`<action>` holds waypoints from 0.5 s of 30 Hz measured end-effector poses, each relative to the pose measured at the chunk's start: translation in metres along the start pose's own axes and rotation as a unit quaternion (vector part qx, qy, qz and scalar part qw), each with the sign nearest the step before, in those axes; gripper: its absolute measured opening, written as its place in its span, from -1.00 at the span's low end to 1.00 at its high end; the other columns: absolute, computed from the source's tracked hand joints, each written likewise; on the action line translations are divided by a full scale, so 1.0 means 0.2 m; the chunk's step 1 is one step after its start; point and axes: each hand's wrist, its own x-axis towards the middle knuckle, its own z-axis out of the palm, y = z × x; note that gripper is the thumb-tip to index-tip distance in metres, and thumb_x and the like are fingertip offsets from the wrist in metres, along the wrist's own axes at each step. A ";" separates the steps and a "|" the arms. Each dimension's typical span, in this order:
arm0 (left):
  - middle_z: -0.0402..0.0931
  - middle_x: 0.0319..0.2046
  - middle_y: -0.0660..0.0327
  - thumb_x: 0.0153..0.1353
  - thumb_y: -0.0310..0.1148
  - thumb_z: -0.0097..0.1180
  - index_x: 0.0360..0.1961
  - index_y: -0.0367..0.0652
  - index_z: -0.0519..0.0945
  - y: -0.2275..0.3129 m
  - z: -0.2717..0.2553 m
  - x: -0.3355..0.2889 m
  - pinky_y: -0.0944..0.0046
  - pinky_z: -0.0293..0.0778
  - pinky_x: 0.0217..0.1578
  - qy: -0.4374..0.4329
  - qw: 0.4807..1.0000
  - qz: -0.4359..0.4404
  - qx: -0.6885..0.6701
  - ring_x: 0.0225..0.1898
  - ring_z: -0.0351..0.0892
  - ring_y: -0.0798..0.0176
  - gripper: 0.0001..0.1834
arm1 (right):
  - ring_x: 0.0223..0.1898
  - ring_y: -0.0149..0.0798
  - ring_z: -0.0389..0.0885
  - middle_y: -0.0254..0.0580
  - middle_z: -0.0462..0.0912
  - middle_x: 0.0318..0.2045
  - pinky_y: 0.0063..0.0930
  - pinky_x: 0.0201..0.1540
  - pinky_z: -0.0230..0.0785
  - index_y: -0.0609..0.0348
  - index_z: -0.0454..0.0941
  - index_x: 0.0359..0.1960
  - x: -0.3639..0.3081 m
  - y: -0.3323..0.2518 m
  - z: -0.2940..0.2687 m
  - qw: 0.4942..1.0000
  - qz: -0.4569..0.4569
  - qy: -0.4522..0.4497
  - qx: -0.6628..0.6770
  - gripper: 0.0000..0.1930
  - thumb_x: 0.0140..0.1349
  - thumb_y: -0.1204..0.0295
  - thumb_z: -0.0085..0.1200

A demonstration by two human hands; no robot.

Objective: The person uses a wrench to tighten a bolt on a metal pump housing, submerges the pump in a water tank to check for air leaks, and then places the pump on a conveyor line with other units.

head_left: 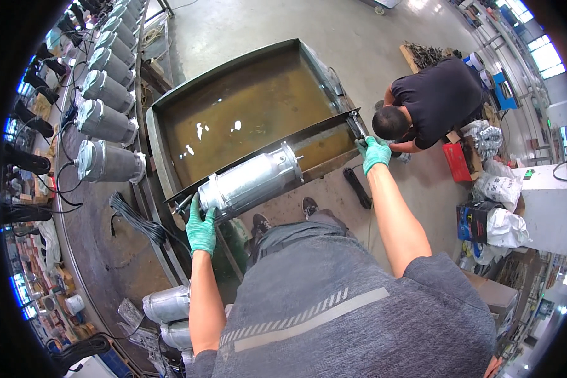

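Note:
A silver cylindrical motor housing (pixel 252 179) lies on its side along the near rim of a metal tank (pixel 233 70) holding murky brown water. A thin shaft pokes out of its right end. My left hand (pixel 201 230), in a green glove, grips the left end of the housing, thumb and fingers to either side. Out to the right, past the housing, my right hand (pixel 376 153), gloved alike, is closed around a slim metal hand tool (pixel 358 125), possibly a wrench, near the tank's right corner. Part of that tool is hidden by the fingers.
Several grey motors (pixel 110 160) stand in a row on the left bench, cables trailing. A coiled black cable (pixel 137 217) lies there too. At right a co-worker (pixel 438 94) bends down close to my right hand. A red box (pixel 457 162) and white sacks (pixel 501 189) stand beyond.

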 end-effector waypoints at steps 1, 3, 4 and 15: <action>0.60 0.16 -0.10 0.29 -0.37 0.32 0.47 0.10 0.33 0.02 0.00 0.00 0.12 0.48 0.15 -0.002 1.000 -0.003 0.002 0.16 0.62 0.05 -0.26 | -0.44 -0.24 0.66 -0.14 0.61 -0.38 -0.20 -0.16 0.75 0.27 0.54 -0.20 0.05 0.02 0.00 1.000 0.010 0.025 -0.003 -0.93 0.36 0.68 0.06; 0.59 0.17 -0.11 0.29 -0.37 0.31 0.47 0.10 0.33 0.08 0.00 -0.01 0.12 0.48 0.16 -0.003 0.999 -0.019 0.037 0.17 0.62 0.05 -0.26 | -0.52 -0.23 0.67 -0.15 0.63 -0.41 -0.29 -0.33 0.73 0.26 0.47 -0.21 0.09 0.07 0.00 0.999 0.037 0.020 -0.033 -0.92 0.35 0.66 0.11; 0.59 0.17 -0.11 0.29 -0.37 0.30 0.47 0.09 0.33 0.12 0.00 -0.02 0.12 0.48 0.17 -0.003 0.998 -0.029 0.054 0.17 0.62 0.05 -0.26 | -0.53 -0.24 0.67 -0.14 0.63 -0.41 -0.37 -0.38 0.68 0.25 0.51 -0.20 0.08 0.09 0.01 0.998 0.033 0.026 -0.046 -0.91 0.33 0.68 0.10; 0.60 0.08 -0.17 0.31 -0.07 0.24 0.33 -0.15 0.47 -0.23 -0.44 0.05 -0.04 0.45 0.17 0.279 0.956 -0.023 0.089 0.15 0.56 -0.23 -0.36 | -0.20 -0.27 0.63 -0.15 0.68 -0.18 -0.31 -0.03 0.51 0.22 0.62 -0.02 -0.24 -0.07 0.05 0.746 -0.283 -0.234 -0.555 -0.75 0.43 0.31 0.12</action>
